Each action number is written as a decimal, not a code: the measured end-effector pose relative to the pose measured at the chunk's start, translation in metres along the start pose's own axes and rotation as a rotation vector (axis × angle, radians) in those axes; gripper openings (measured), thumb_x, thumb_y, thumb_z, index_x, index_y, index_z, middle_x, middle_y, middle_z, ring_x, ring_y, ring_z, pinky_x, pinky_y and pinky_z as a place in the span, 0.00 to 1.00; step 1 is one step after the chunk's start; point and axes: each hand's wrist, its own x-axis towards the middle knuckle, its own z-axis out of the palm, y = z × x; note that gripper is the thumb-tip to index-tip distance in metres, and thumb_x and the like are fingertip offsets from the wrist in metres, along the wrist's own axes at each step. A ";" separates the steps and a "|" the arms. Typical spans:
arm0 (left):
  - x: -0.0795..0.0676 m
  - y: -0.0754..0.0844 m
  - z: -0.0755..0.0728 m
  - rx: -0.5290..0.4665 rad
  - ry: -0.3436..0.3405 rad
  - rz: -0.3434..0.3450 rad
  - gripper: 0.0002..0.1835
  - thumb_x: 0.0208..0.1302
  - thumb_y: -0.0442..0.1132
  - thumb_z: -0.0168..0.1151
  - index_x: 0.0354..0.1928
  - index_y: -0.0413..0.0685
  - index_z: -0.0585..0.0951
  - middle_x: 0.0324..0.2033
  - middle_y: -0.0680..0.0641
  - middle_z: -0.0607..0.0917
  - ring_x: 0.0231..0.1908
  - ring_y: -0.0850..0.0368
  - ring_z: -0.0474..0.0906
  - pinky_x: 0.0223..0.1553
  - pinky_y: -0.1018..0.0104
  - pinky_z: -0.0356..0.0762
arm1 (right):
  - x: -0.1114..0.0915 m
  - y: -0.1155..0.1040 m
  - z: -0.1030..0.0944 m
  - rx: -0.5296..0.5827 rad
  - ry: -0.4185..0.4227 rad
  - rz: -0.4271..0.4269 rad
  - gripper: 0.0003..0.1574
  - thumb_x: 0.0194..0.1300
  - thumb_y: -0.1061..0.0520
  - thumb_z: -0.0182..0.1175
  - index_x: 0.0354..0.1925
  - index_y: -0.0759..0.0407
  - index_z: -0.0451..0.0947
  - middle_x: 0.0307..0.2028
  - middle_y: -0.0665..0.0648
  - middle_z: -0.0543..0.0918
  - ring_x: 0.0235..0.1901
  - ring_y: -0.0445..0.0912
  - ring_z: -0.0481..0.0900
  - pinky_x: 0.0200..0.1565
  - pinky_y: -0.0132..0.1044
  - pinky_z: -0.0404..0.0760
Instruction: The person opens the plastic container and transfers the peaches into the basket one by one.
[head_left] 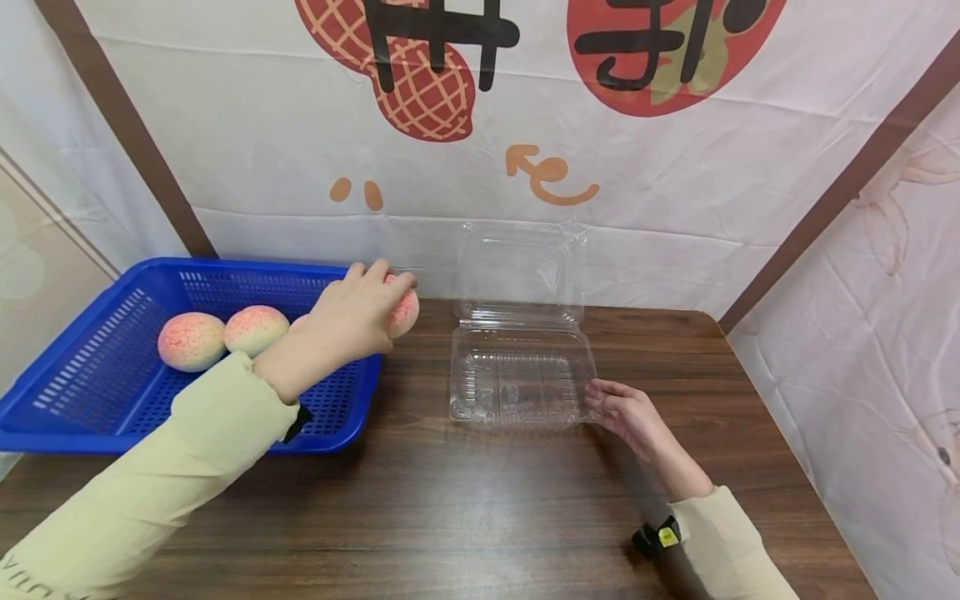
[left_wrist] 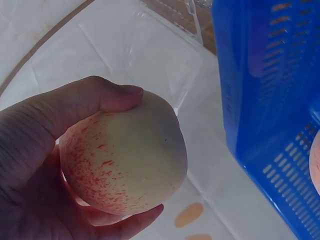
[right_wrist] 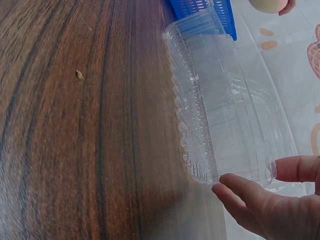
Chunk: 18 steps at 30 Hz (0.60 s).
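My left hand (head_left: 347,310) grips a peach (head_left: 405,315), held up beyond the right rim of a blue basket (head_left: 367,408). In the left wrist view the thumb lies across the top of this pale, red-speckled peach (left_wrist: 135,155), and the fingers curl under it. A clear plastic clamshell container (head_left: 517,335) stands on the table with its lid (head_left: 521,271) raised at the back. At its right side, my right hand (head_left: 626,415) pinches the wall. Seen from the right wrist, the thumb (right_wrist: 297,167) is at the rim and the fingertips (right_wrist: 230,182) at the outer wall.
In the basket lie a reddish peach (head_left: 191,342), a paler peach (head_left: 257,331) and another mostly hidden by my left arm. A printed white cloth (head_left: 660,208) hangs behind the brown wooden table (head_left: 465,500). A small crumb (right_wrist: 79,74) lies on the tabletop.
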 end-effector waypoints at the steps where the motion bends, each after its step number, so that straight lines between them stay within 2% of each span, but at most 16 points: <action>1: 0.000 -0.002 0.000 0.000 0.002 -0.001 0.42 0.36 0.34 0.73 0.59 0.44 0.67 0.50 0.35 0.69 0.47 0.35 0.65 0.37 0.41 0.72 | 0.000 0.000 0.000 0.001 0.001 0.000 0.31 0.65 0.71 0.37 0.65 0.78 0.45 0.64 0.75 0.52 0.64 0.62 0.53 0.48 0.29 0.73; 9: -0.004 -0.014 -0.001 0.006 0.001 -0.019 0.40 0.38 0.33 0.71 0.59 0.43 0.68 0.50 0.33 0.69 0.46 0.32 0.66 0.35 0.41 0.72 | 0.000 0.001 0.000 0.011 -0.003 -0.004 0.32 0.63 0.71 0.36 0.65 0.78 0.45 0.64 0.76 0.52 0.64 0.62 0.52 0.47 0.28 0.73; 18: -0.008 -0.024 0.002 0.009 -0.012 -0.045 0.38 0.37 0.34 0.72 0.56 0.42 0.69 0.47 0.33 0.70 0.43 0.33 0.67 0.34 0.41 0.72 | 0.000 0.001 0.000 0.007 0.008 0.000 0.31 0.64 0.71 0.37 0.65 0.78 0.46 0.64 0.76 0.52 0.64 0.62 0.53 0.48 0.30 0.73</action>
